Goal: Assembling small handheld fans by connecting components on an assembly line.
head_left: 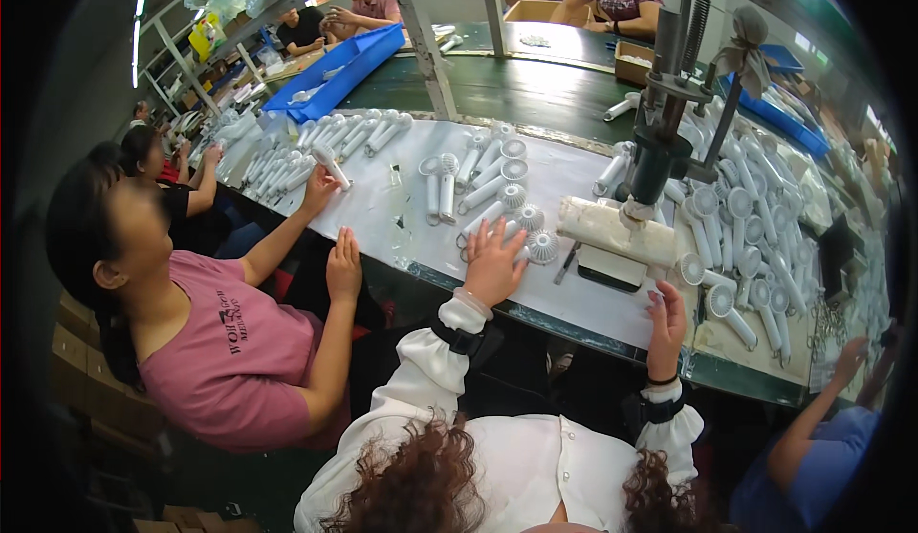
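Observation:
My left hand point(491, 267) lies with its fingers spread at the near end of a loose group of white handheld fans. Just right of its fingertips is the round grille of one handheld fan point(542, 246); whether the palm touches its handle is hidden. My right hand point(666, 327) is raised at the table's front edge with nothing visible in it, fingers extended and slightly bent. It is beside the right end of a pale, worn block point(617, 232) under a bench press point(660, 146). More white fans point(437, 189) lie beyond my left hand.
A heap of white fans point(736, 217) covers the table's right side. A thin dark tool point(566, 263) lies left of the block. At my left a co-worker in pink point(239, 332) touches another fan point(332, 165). A blue tray point(335, 72) stands at the back left.

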A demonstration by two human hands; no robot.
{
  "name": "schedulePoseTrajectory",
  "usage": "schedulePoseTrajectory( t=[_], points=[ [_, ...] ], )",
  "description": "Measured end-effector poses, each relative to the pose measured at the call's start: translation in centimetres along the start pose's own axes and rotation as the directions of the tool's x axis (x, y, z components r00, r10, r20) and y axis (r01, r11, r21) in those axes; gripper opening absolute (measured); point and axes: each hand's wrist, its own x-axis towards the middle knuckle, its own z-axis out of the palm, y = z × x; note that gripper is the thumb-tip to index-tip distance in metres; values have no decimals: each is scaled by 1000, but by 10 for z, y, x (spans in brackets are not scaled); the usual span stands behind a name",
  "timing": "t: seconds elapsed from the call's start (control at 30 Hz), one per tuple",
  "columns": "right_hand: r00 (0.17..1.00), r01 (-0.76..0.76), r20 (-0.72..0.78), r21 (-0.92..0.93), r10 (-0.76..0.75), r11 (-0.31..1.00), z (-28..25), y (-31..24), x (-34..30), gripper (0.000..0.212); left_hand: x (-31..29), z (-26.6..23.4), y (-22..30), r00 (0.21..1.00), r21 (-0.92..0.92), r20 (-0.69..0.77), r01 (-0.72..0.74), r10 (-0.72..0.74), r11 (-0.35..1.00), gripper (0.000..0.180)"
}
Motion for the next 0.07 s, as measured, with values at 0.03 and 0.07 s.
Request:
schedulePoseTrajectory(
  t=[0.03,0.07],
  points=[
    [1000,8,-15,-3,-8,1000,-4,7,-1,34,2,3,-4,999,-9,40,16,-16,1000,52],
    [999,12,-35,-12,-12,1000,-10,11,-3,36,3,5,-4,998,10,60,15,-15,1000,55]
  ],
)
